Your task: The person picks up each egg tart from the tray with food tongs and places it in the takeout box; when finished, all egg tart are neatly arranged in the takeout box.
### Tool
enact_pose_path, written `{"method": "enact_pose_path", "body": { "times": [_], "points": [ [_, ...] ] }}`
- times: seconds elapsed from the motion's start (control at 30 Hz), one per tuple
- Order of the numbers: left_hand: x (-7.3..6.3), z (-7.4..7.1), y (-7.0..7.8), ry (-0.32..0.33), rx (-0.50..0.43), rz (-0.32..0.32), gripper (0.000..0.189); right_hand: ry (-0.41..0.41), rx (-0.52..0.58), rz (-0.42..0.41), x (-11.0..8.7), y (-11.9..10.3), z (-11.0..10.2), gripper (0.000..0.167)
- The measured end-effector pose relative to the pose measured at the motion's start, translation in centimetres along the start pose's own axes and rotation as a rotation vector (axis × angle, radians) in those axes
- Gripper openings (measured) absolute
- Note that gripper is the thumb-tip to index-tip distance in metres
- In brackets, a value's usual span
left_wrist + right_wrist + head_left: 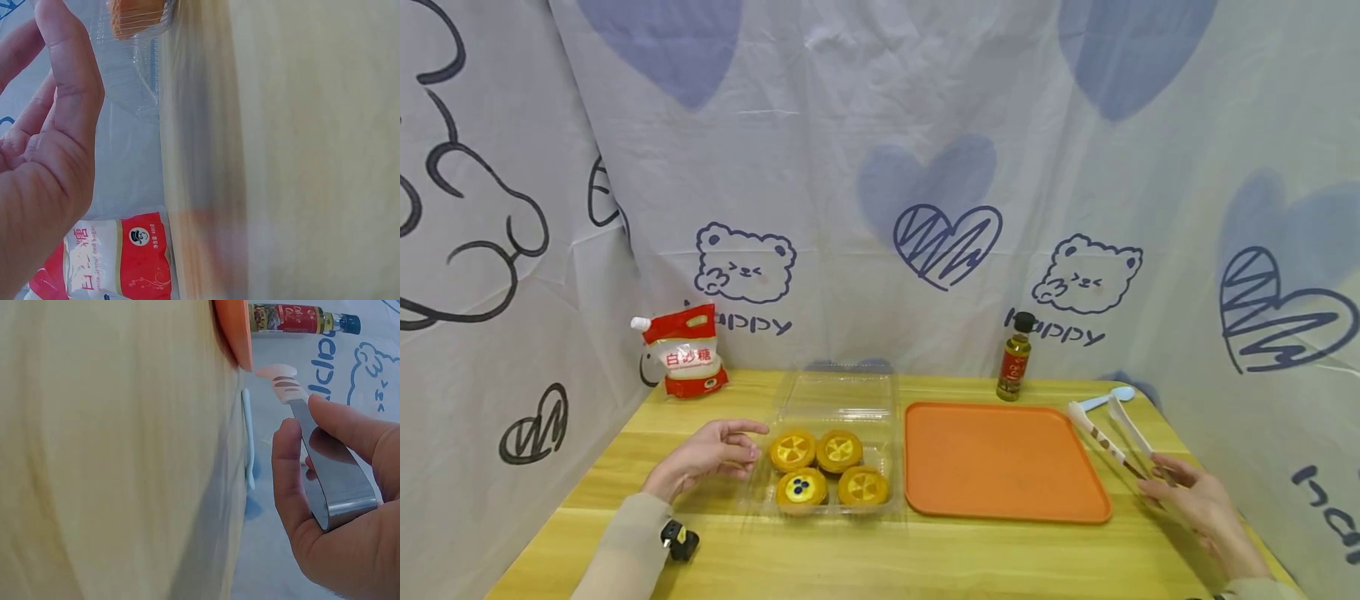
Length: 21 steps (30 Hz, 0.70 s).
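Observation:
My right hand grips a pair of tongs with metal arms and pale tips; the tips stand apart above the orange tray's right edge. In the right wrist view, thumb and fingers wrap the bent metal of the tongs. Beside the clear plastic box, on its left, my left hand hovers with relaxed fingers and holds nothing. The box's lid is raised. Several egg tarts sit inside, one topped with blueberries and others with a yellow wedge pattern.
An orange tray lies right of the box. Behind it stands an oil bottle with a black cap. A light-blue spoon lies at the back right. At the back left stands a red and white sugar bag. Printed cloth hangs around the table.

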<state>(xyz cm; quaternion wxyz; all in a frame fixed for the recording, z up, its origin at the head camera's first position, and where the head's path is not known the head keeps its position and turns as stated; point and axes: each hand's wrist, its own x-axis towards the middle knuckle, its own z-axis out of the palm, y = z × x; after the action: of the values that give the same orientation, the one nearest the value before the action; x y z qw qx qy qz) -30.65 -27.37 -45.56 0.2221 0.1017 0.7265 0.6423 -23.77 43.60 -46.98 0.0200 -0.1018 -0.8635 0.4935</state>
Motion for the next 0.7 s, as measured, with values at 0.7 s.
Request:
{"method": "enact_pose_path", "body": {
  "times": [0.7],
  "points": [
    [0.1,0.0,-0.3,0.017,0.016,0.004,0.062,-0.194,-0.041,0.039,1.3,1.0,-1.2,0.067]
  ]
}}
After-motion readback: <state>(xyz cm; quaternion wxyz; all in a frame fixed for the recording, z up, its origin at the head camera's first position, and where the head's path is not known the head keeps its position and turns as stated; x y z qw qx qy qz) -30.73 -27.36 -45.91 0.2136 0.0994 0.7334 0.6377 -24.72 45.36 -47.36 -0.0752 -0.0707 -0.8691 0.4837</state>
